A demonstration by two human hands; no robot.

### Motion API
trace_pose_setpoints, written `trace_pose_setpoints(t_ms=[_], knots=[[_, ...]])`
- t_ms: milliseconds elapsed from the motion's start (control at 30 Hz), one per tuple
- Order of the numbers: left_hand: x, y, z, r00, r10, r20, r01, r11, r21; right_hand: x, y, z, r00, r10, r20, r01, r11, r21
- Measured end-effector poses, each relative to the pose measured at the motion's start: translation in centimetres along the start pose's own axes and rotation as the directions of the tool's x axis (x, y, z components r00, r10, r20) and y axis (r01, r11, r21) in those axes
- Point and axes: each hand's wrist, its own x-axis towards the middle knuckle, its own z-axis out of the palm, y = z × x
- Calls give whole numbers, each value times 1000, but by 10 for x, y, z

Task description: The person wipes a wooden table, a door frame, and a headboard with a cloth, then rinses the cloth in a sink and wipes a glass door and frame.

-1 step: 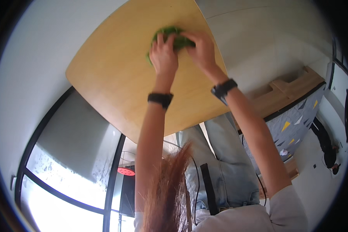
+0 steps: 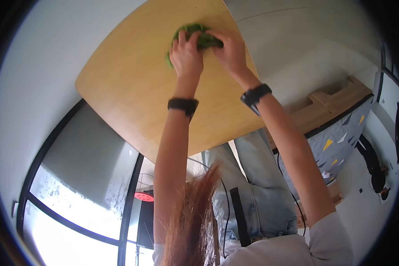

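Observation:
A crumpled green cloth [image 2: 198,36] lies on a light wooden table top [image 2: 133,88] with a rounded corner. My left hand [image 2: 186,55] presses on the cloth's near left part with its fingers curled over it. My right hand [image 2: 229,49] grips the cloth's right side, touching the left hand. Most of the cloth is hidden under the two hands. Each wrist wears a black band. My legs in light blue jeans [image 2: 252,190] stand at the table's near edge.
A wooden stepped bench [image 2: 337,99] and a grey panel with yellow triangles [image 2: 337,142] stand to the right. A black-framed window [image 2: 75,213] fills the lower left, with a red round object [image 2: 142,196] beside it. Another person in dark clothes [image 2: 374,170] is at the far right.

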Motion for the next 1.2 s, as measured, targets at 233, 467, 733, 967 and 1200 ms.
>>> trace_pose_setpoints(t_ms=[233,467,733,967,1200], knots=[[-97,28,31,982,-165,90,176,975,-136,-97,9,-11,996,72,43,-70,996,-48],[-139,19,34,984,-10,179,23,997,-71,-134,16,-35,961,26,275,-19,999,-28],[21,21,16,996,-90,12,90,990,-111,26,23,-16,984,-163,-69,163,987,-18],[-173,40,71,929,-81,361,125,987,-100,-175,52,-32,962,-86,259,113,990,-90],[-293,71,39,859,-249,447,340,931,-135,-253,-5,-84,831,-10,557,4,1000,13]])
